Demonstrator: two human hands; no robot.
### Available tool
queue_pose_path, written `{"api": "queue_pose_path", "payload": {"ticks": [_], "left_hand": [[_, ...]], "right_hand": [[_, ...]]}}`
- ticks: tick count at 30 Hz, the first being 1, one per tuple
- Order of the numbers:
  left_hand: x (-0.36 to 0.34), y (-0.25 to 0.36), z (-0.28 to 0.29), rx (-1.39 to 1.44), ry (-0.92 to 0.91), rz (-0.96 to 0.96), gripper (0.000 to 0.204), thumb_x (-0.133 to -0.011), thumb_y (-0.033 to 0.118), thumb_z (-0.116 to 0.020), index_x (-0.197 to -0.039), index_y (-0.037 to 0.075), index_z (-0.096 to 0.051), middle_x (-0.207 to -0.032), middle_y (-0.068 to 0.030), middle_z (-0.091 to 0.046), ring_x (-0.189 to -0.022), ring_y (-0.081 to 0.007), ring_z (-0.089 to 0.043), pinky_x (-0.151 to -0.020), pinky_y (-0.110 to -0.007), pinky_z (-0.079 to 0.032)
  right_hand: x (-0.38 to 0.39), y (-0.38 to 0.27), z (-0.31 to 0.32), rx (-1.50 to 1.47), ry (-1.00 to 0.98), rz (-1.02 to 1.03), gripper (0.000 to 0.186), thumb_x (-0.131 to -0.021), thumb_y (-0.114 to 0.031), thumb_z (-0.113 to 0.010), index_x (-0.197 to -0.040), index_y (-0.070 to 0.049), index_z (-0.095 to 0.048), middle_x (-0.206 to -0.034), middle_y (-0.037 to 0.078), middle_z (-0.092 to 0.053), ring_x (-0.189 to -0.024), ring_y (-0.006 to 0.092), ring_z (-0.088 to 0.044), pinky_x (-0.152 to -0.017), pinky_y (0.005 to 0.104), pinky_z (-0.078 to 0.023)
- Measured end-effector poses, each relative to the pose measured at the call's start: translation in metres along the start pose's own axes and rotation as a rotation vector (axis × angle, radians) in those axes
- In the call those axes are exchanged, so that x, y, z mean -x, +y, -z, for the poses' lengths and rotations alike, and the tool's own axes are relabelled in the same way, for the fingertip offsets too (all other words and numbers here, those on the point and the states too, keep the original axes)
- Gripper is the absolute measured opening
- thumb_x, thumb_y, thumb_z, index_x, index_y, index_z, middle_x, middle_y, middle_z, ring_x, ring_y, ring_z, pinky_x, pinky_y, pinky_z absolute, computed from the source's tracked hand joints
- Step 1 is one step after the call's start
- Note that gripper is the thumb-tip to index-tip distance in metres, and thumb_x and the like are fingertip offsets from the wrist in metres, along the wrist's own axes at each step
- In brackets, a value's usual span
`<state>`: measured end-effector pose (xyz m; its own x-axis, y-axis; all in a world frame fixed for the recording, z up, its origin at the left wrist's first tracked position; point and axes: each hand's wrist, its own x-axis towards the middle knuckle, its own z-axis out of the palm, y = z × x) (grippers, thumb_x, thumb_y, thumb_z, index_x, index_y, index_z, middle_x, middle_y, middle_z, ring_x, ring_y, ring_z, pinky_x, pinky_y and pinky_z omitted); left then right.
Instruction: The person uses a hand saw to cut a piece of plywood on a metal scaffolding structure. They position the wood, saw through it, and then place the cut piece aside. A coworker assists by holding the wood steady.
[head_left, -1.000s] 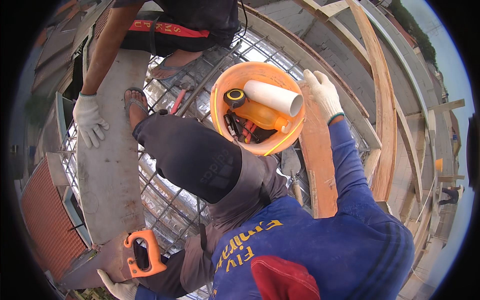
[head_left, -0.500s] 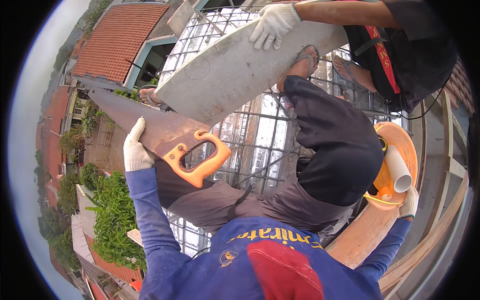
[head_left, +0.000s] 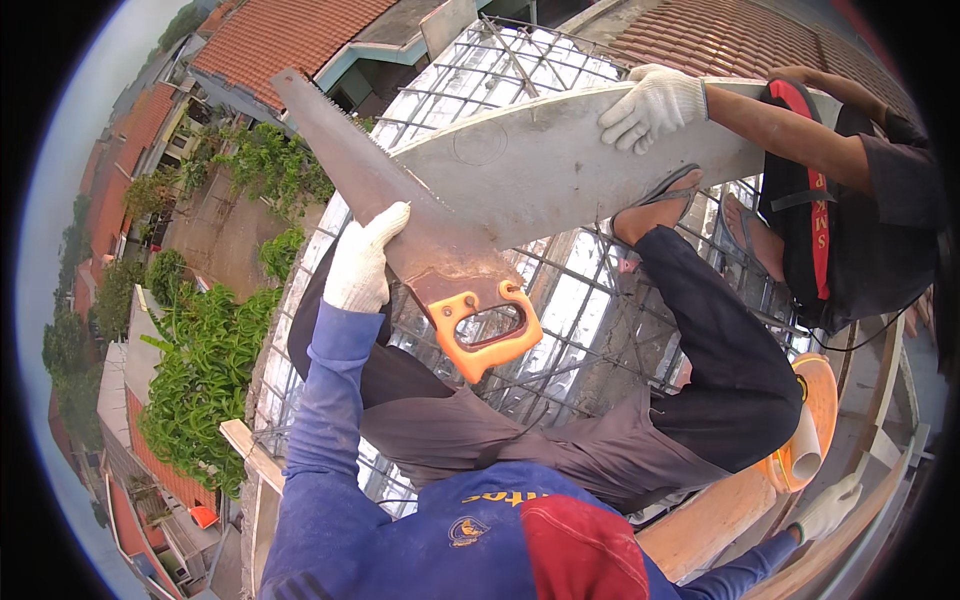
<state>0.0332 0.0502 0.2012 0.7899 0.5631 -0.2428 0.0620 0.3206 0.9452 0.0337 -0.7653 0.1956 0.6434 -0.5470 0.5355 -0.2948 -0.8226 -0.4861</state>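
Note:
My left hand [head_left: 362,262], in a white knit glove, grips a handsaw [head_left: 440,235] by its blade. The saw's orange handle [head_left: 490,350] hangs free toward me, and its tip points up and left. Just beyond, the blade overlaps the edge of a long grey board [head_left: 540,165]. My right hand [head_left: 828,508], also gloved, is low at the right with fingers stretched out and nothing visible in it, beside a wooden beam [head_left: 800,575]. Near it sits an upturned orange hard hat [head_left: 822,390] with a white pipe piece [head_left: 803,455] in it.
A co-worker at the upper right lays a gloved hand [head_left: 655,108] on the board. Steel rebar mesh [head_left: 590,290] spreads over shiny sheeting beneath my legs. A wide wooden plank [head_left: 700,530] lies at lower right. Tiled roofs and trees lie far below at left.
My left hand has moved right with the saw, whose tip has swung upward. My right hand has left the hard hat's rim and moved lower right. The view has shifted.

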Motion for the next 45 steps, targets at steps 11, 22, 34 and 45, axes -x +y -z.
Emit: {"api": "queue_pose_path", "payload": {"ticks": [11,22,34,45], "left_hand": [[-0.017,-0.018,-0.069,-0.041,-0.053,0.183,0.038,-0.105,0.019,-0.072,-0.137,-0.001,-0.068,-0.126,-0.0167,-0.072,-0.116,-0.0246,-0.070,-0.100,-0.036,-0.057],[-0.129,0.040,-0.043,-1.354,0.230,-0.615,0.052,-0.108,0.053,-0.048,-0.127,0.018,-0.080,-0.125,-0.0176,-0.078,-0.114,-0.0404,-0.073,-0.107,-0.053,-0.052],[-0.181,0.012,-0.047,-1.825,-0.136,-0.430,0.052,-0.112,0.051,-0.035,-0.143,0.023,-0.065,-0.132,-0.0221,-0.075,-0.124,-0.0423,-0.070,-0.105,-0.053,-0.053],[-0.189,0.006,-0.039,-1.655,-0.099,-0.413,0.071,-0.106,0.060,-0.034,-0.132,0.009,-0.076,-0.132,-0.0235,-0.074,-0.125,-0.0420,-0.069,-0.109,-0.051,-0.049]], "right_hand": [[0.276,-0.438,-0.102,-0.471,-0.870,1.107,0.057,-0.068,-0.014,-0.091,-0.120,-0.008,-0.071,-0.113,0.013,-0.073,-0.106,0.0338,-0.072,-0.100,0.0465,-0.055],[0.216,-0.451,-0.098,-0.906,-0.777,0.701,0.028,-0.083,-0.005,-0.083,-0.109,0.001,-0.075,-0.082,0.013,-0.075,-0.069,0.0265,-0.074,-0.070,0.0343,-0.059],[0.265,-0.426,-0.100,-1.019,-1.092,0.096,0.028,-0.091,-0.006,-0.083,-0.115,0.003,-0.072,-0.089,0.013,-0.077,-0.079,0.0184,-0.076,-0.076,0.0309,-0.058],[0.285,-0.423,-0.099,-0.953,-1.055,0.254,0.018,-0.096,-0.002,-0.075,-0.112,0.004,-0.068,-0.087,0.008,-0.074,-0.068,0.0123,-0.075,-0.064,0.0269,-0.060]]}}
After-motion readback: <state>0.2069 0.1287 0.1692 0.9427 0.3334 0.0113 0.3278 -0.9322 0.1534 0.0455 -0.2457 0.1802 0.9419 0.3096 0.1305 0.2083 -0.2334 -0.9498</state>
